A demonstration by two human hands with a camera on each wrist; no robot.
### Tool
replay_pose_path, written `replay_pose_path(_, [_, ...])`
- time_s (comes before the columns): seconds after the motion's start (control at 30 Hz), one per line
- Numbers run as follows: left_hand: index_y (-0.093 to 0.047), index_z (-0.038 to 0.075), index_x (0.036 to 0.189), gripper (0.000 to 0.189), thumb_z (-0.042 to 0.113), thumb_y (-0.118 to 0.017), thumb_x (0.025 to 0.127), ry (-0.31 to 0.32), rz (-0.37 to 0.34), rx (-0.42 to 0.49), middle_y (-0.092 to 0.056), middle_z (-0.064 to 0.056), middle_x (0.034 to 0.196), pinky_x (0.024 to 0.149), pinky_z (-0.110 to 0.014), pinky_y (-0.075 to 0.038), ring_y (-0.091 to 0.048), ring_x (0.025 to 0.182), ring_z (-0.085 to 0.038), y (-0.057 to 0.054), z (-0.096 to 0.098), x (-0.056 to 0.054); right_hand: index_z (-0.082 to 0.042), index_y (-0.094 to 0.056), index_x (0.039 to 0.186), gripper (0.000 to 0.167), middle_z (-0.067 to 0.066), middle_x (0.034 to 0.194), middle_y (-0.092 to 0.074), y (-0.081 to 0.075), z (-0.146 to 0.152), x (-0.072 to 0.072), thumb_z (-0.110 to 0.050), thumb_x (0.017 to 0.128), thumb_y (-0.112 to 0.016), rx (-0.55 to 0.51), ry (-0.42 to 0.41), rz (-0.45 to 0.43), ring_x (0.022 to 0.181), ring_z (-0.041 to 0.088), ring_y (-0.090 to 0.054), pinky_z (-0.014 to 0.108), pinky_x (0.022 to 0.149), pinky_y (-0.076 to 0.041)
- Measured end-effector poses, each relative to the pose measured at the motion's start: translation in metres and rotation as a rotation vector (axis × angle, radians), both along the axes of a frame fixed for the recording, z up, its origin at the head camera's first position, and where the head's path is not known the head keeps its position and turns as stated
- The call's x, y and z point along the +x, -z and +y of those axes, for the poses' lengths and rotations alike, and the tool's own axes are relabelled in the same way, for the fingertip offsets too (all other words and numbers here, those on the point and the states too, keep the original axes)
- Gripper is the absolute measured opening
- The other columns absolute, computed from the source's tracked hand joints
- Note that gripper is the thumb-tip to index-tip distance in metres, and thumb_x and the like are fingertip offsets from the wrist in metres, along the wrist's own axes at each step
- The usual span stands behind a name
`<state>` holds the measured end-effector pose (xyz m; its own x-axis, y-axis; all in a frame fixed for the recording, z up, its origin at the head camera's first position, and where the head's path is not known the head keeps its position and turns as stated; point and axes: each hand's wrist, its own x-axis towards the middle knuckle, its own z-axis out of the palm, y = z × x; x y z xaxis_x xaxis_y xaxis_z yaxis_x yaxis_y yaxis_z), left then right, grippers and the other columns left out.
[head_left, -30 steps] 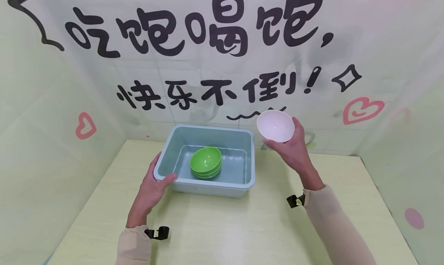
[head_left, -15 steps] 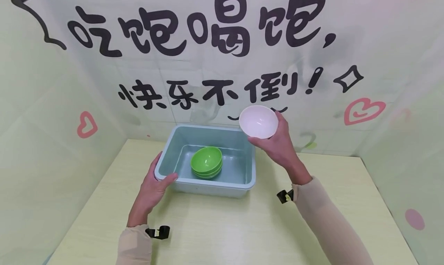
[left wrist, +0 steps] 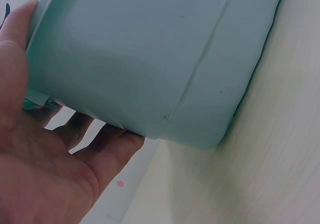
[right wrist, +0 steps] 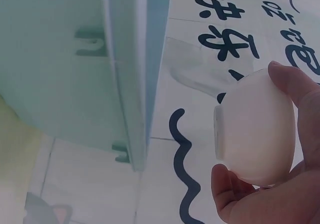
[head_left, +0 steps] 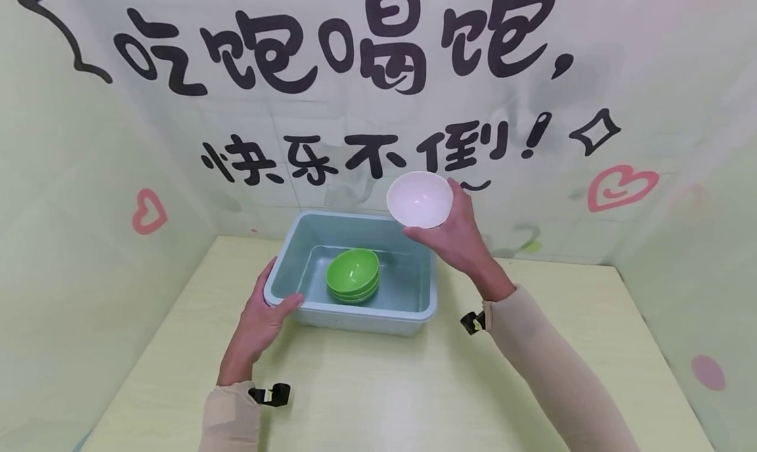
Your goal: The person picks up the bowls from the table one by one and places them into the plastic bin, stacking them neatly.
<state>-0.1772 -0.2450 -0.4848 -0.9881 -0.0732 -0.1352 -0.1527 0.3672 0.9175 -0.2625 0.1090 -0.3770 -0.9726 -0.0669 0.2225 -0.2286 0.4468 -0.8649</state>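
My right hand [head_left: 458, 238] holds a white bowl [head_left: 420, 200] by its side, its inside tilted toward the head camera. The bowl is up over the back right of a blue plastic basin [head_left: 361, 315], apart from it. In the right wrist view the white bowl [right wrist: 257, 129] shows its outside and foot, pinched between thumb and fingers. Inside the basin sits a small stack of green bowls [head_left: 353, 272], the top one tilted. My left hand [head_left: 263, 320] grips the basin's left front corner, thumb over the rim. The left wrist view shows the fingers [left wrist: 117, 151] against the basin's outer wall.
The basin stands on a pale wooden table [head_left: 378, 386]. Behind the table is a white wall covering [head_left: 355, 110] with large black characters, and printed side panels stand at left and right. A small black camera is strapped at each wrist.
My right hand has carried the white bowl left and slightly up, from beside the basin to above its back right. The left hand, basin and green bowls have stayed in place.
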Motion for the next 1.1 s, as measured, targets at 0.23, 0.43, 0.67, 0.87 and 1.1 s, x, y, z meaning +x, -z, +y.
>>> replay_pose_path(0.23, [-0.003,0.035,0.165,0.099,0.038,-0.072,0.094,0.006,0.01,0.001,-0.03,-0.016,0.161,0.112,-0.059,-0.037,-0.036,0.139,-0.038,0.003,-0.001,0.0,-0.009,-0.022,0.159,0.111,0.016,0.155,-0.034,-0.003,-0.015,-0.007,-0.027,0.073,-0.09,-0.037,-0.014,0.01,0.134,0.033,-0.047,0.053,0.107,-0.047])
replay_pose_path(0.43, [-0.003,0.035,0.165,0.097,0.034,-0.071,0.096,0.006,0.008,0.003,-0.03,-0.016,0.16,0.112,-0.058,-0.037,-0.036,0.138,-0.037,-0.001,-0.001,0.001,-0.01,-0.021,0.159,0.111,0.015,0.157,-0.032,-0.006,-0.028,-0.015,-0.029,0.074,-0.089,-0.054,-0.022,-0.003,0.134,0.033,-0.047,0.052,0.107,-0.047])
replay_pose_path(0.67, [-0.004,0.034,0.165,0.098,0.038,-0.072,0.095,0.013,0.009,0.004,-0.03,-0.016,0.16,0.111,-0.057,-0.038,-0.036,0.138,-0.037,-0.001,0.0,0.002,-0.01,-0.018,0.161,0.114,0.016,0.159,-0.029,-0.009,-0.041,-0.019,-0.03,0.074,-0.089,-0.068,-0.032,-0.019,0.136,0.034,-0.046,0.053,0.108,-0.047])
replay_pose_path(0.87, [-0.004,0.035,0.165,0.098,0.041,-0.072,0.094,0.008,0.015,-0.003,-0.032,-0.016,0.16,0.11,-0.056,-0.039,-0.037,0.137,-0.037,0.0,-0.002,0.002,-0.009,-0.02,0.16,0.112,0.016,0.157,-0.031,-0.002,-0.051,-0.025,-0.029,0.074,-0.089,-0.068,-0.046,-0.018,0.136,0.034,-0.045,0.052,0.109,-0.046])
replay_pose_path(1.1, [-0.006,0.034,0.165,0.095,0.033,-0.072,0.095,0.001,0.019,0.017,-0.032,-0.015,0.159,0.11,-0.055,-0.04,-0.038,0.137,-0.036,0.0,0.0,0.001,-0.01,-0.023,0.159,0.11,0.016,0.156,-0.032,0.001,-0.06,-0.033,-0.029,0.073,-0.09,-0.088,-0.065,-0.002,0.134,0.033,-0.046,0.052,0.109,-0.046])
